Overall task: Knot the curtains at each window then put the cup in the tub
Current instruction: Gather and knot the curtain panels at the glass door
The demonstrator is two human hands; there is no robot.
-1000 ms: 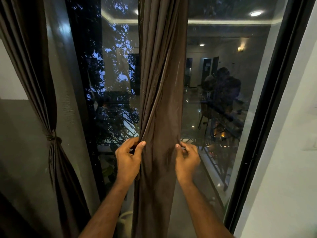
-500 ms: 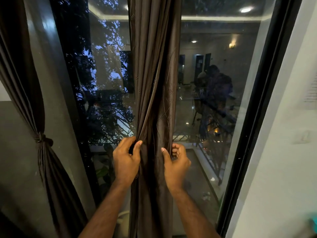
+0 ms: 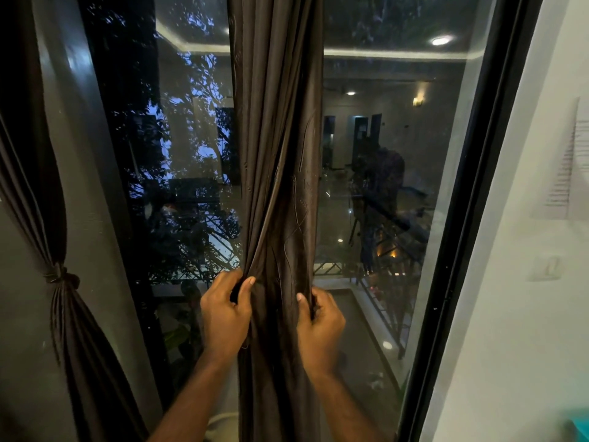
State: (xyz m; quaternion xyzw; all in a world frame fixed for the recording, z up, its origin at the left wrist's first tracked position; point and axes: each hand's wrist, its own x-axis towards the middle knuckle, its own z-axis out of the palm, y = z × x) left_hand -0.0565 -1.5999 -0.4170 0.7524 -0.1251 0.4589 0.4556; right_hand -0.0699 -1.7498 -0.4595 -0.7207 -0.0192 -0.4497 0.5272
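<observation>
A dark brown curtain (image 3: pixel 277 154) hangs straight down the middle of a tall window, bunched into folds. My left hand (image 3: pixel 224 314) grips its left edge at about waist height, fingers curled round the fabric. My right hand (image 3: pixel 320 323) grips the right edge at nearly the same height, slightly lower. The cloth between my hands is gathered narrow. At the far left a second brown curtain (image 3: pixel 60 282) hangs tied into a knot at its middle. No cup or tub can be seen.
The window glass (image 3: pixel 376 193) reflects a lit room and shows trees and a railing outside. A black window frame (image 3: pixel 462 218) runs down the right side, next to a white wall (image 3: pixel 526 314) with a light switch (image 3: pixel 548 266). Something teal (image 3: pixel 581 425) shows at the bottom right corner.
My hands have come closer together, squeezing the middle curtain into a narrower bundle. The view has shifted slightly so the curtain sits a little further left.
</observation>
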